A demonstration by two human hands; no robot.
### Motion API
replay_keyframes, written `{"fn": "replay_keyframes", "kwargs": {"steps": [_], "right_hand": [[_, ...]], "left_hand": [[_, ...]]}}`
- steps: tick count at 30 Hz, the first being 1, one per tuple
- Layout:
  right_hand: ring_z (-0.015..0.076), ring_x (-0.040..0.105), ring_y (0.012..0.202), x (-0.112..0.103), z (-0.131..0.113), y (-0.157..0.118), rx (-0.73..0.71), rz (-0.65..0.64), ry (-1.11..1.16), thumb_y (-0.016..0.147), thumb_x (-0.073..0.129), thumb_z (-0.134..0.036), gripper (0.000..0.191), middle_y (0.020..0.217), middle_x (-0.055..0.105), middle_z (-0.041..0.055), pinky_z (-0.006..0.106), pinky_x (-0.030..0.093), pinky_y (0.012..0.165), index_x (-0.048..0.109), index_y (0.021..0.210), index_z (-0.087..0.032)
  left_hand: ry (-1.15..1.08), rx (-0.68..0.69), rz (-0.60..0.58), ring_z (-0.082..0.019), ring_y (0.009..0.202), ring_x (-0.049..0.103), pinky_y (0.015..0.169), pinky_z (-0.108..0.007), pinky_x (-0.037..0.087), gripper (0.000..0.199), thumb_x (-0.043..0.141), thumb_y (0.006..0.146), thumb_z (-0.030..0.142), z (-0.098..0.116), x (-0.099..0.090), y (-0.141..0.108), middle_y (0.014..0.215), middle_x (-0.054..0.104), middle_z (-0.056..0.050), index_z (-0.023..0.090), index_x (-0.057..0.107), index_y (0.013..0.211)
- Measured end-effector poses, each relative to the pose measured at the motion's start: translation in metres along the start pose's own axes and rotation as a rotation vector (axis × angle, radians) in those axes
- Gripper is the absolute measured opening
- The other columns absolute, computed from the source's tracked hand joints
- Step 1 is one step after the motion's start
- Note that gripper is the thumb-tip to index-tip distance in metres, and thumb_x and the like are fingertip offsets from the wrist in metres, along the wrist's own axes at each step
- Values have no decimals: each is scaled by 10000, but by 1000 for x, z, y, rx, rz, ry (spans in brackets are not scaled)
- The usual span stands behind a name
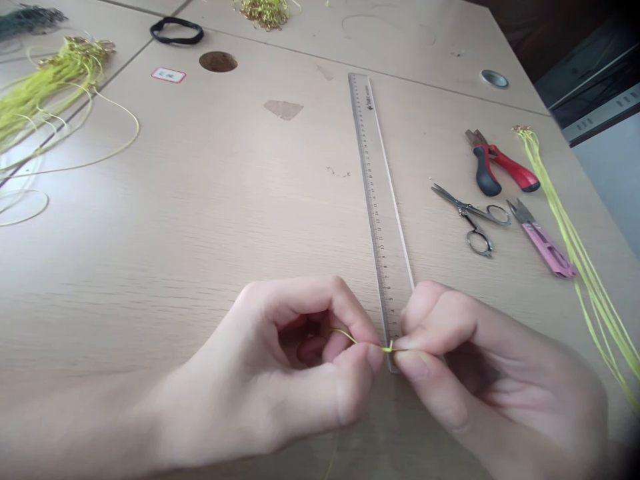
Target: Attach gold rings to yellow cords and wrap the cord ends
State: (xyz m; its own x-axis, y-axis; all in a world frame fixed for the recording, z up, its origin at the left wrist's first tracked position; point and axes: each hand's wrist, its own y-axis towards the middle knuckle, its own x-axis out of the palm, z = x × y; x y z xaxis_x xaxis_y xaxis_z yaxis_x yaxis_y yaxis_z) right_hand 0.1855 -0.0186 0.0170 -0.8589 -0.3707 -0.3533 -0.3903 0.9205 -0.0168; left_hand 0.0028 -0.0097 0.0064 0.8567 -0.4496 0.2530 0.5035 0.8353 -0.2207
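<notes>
Far left, a loose bundle of thin yellow cords with gold-coloured metal ends (75, 63) is lying on the pale wood-grain tabletop (200, 200), loops spilling out. Next along, a small white label with a pink-red border (169, 75) is sitting just below a black fabric-looking loop band (177, 41).

Left hand (280, 373): thumb and index fingers are pinching a thin yellow cord (344, 331); a loop of it is showing inside the curled fingers. Between the hands the cord is carrying what looks like a tiny knot with a stub (388, 348), hanging above the near end of a long clear plastic ruler (383, 180). Right hand (495, 373): thumb and index fingers are pinching the cord just beside the knot.

Risk, my read: uneven pull could be setting the knot off its mark, or the short grip could be slipping off slick cord. Fingers are covering the lowest ruler marks, so misreading is possible.

Further right, silver metal scissors (467, 211), red-and-black-handled pliers (513, 167) and pink-handled snips (547, 248) are resting beside a long yellow cord hank (565, 200). Open scissor blades could be nicking a stray strand if one gets dragged across.
</notes>
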Motion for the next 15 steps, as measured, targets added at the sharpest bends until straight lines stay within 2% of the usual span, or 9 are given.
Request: {"fn": "replay_keyframes", "kwargs": {"steps": [15], "right_hand": [[85, 468, 506, 2, -3, -1, 22, 5, 13, 845, 545, -200, 166, 591, 454, -32, 209, 349, 413, 512, 682, -209]], "left_hand": [[-29, 9, -14, -35, 489, 308, 434, -118, 290, 155, 566, 785, 107, -1, 1, -4, 554, 371, 69, 158, 501, 654]]}}
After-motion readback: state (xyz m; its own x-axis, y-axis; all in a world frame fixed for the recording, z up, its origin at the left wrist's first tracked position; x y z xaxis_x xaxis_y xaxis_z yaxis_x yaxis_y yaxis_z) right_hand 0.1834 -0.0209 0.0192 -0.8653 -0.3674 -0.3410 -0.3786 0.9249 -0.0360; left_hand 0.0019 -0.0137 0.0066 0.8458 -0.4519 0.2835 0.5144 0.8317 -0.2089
